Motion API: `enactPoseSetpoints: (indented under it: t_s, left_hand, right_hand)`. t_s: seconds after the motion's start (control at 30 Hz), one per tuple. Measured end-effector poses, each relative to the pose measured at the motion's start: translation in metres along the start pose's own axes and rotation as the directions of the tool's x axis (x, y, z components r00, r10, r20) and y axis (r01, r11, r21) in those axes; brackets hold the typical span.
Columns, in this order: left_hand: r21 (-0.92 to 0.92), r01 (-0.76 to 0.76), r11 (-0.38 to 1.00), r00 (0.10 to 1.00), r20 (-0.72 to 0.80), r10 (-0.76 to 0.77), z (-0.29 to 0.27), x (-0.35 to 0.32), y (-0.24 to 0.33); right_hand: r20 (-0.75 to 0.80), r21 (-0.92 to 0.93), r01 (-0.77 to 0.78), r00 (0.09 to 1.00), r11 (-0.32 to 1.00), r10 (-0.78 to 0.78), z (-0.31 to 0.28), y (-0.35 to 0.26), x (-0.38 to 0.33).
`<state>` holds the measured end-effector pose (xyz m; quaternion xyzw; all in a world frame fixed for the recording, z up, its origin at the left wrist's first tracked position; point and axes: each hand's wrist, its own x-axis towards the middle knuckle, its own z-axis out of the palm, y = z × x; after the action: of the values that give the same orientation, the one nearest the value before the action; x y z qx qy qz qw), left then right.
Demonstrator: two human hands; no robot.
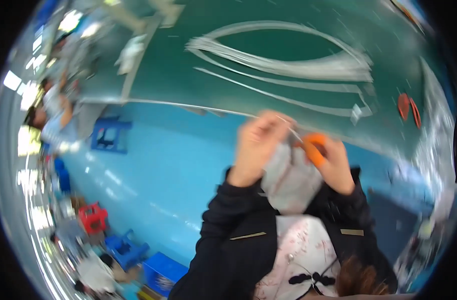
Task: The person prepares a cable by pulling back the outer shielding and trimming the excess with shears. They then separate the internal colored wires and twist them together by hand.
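My right hand (337, 167) is closed round a pair of orange-handled scissors (314, 156), whose thin blades point up and left toward my other hand. With fingers pinched together, my left hand (258, 145) is at the near edge of the green table, just left of the blade tips. What it pinches is blurred; a thin white strand seems to show at the fingertips. Between and below both hands hangs a crumpled greyish-white piece (291, 182), its material unclear. On the table ahead lies a long looped bundle of thin white strips (288, 65), with loose strips (268, 92) nearer me.
Two red oval pieces (403, 106) and a small whitish scrap (356, 114) lie on the table's right. Clear plastic sheeting (432, 115) drapes its right end. Blue stools (111, 135), a red stool (93, 218) and other people (53, 112) are at the left.
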<state>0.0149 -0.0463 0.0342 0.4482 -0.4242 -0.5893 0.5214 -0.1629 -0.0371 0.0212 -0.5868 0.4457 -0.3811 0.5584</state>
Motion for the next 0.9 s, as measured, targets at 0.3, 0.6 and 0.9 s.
enactPoseSetpoints:
  t_s: [0.3, 0.6, 0.9]
  left_hand:
    - [-0.151, -0.022, 0.988, 0.996, 0.079, 0.035, -0.004, 0.007, -0.01]
    - [-0.16, -0.05, 0.986, 0.997, 0.051, 0.059, 0.0, 0.019, -0.012]
    - [-0.149, -0.073, 0.986, 0.996, 0.041, 0.08, 0.006, 0.01, -0.013]
  right_hand:
    - [0.057, 0.03, -0.109, 0.993, 0.994, 0.107, 0.005, -0.014, 0.006]
    - [0.067, 0.075, -0.19, 0.98, 0.979, 0.185, -0.001, -0.022, 0.016]
    - [0.067, 0.098, -0.155, 0.987, 0.983, 0.149, 0.001, -0.023, 0.007]
